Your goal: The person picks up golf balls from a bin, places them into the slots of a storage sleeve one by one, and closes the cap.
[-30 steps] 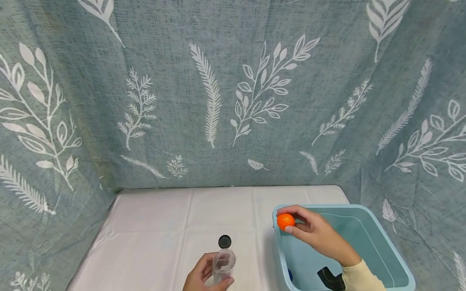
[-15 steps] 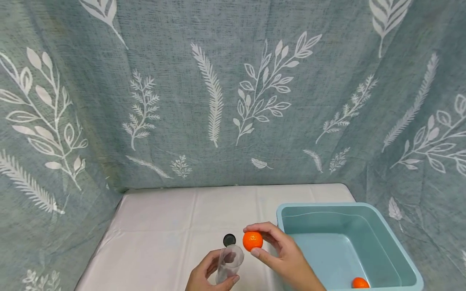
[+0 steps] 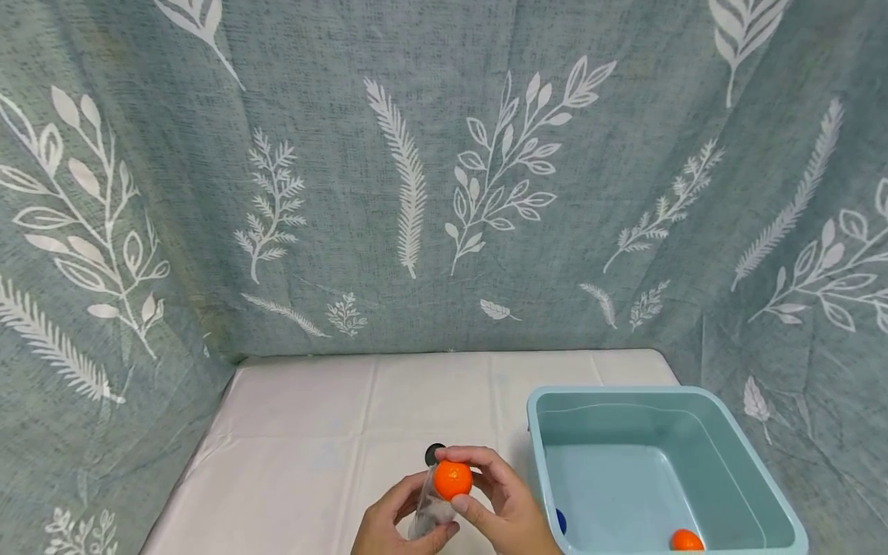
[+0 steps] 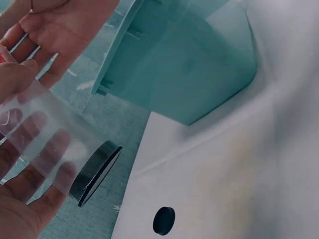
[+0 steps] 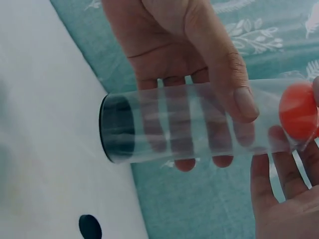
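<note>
My left hand (image 3: 398,518) grips a clear plastic tube (image 5: 194,122), fingers wrapped round one side and thumb on the other. A black cap (image 5: 117,128) closes the tube's far end. My right hand (image 3: 509,505) pinches an orange ball (image 3: 452,479) between thumb and fingertips. In the right wrist view the ball sits right at the tube's mouth, partly within its rim, and the right fingers lie beside that end. The left wrist view shows the tube tilted, clear of the table. A loose black lid (image 4: 164,221) lies on the table beyond the hands.
A light blue bin (image 3: 634,391) stands to the right on the white-covered table (image 3: 305,432). Inside it are a second orange ball (image 3: 687,539) and a dark blue object (image 3: 560,522) near the left wall. A leaf-patterned grey-green cloth (image 3: 333,193) hangs behind and at the sides.
My right hand has carried the orange ball left from over the bin to the tube's mouth. The left hand keeps its grip on the tube, nearly in place.
</note>
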`<action>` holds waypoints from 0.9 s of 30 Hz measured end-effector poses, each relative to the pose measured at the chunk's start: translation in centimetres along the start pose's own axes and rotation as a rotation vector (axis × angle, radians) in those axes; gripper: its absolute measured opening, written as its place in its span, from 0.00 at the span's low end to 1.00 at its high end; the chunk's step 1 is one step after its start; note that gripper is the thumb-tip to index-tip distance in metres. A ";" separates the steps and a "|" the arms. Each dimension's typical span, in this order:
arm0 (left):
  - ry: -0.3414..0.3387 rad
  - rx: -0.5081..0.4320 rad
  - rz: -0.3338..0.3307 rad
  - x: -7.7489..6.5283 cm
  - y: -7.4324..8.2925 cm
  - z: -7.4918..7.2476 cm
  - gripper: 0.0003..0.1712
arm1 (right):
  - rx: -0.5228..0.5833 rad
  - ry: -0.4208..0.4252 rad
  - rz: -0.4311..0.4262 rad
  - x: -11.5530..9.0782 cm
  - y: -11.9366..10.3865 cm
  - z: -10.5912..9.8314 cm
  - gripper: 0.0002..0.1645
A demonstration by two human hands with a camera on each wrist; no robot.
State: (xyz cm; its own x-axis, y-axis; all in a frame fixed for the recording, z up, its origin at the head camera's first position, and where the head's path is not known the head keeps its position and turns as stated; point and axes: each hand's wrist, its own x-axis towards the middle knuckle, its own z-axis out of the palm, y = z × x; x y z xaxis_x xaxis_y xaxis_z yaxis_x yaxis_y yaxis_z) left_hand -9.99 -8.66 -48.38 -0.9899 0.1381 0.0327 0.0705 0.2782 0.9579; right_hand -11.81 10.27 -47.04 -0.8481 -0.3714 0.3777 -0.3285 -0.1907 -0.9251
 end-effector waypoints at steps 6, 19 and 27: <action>0.011 0.001 0.058 0.1 -0.4 0.2 0.29 | 0.020 -0.024 0.025 -0.3 0.3 -0.3 0.24; -0.019 -0.018 -0.039 0.1 -0.8 0.5 0.31 | -0.110 -0.073 -0.075 -0.1 -1.2 -2.0 0.28; -0.017 -0.023 -0.063 0.1 -1.1 0.9 0.32 | -0.223 -0.130 -0.165 0.7 -3.8 -5.5 0.31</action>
State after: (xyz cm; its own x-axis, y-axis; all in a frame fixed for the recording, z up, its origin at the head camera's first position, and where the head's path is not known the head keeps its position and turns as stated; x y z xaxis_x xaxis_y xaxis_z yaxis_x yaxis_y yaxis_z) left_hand -10.05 -8.13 -49.67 -0.9900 0.1371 -0.0328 0.0047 0.2649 0.9643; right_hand -13.48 15.71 -43.44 -0.7201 -0.4679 0.5124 -0.5528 -0.0596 -0.8312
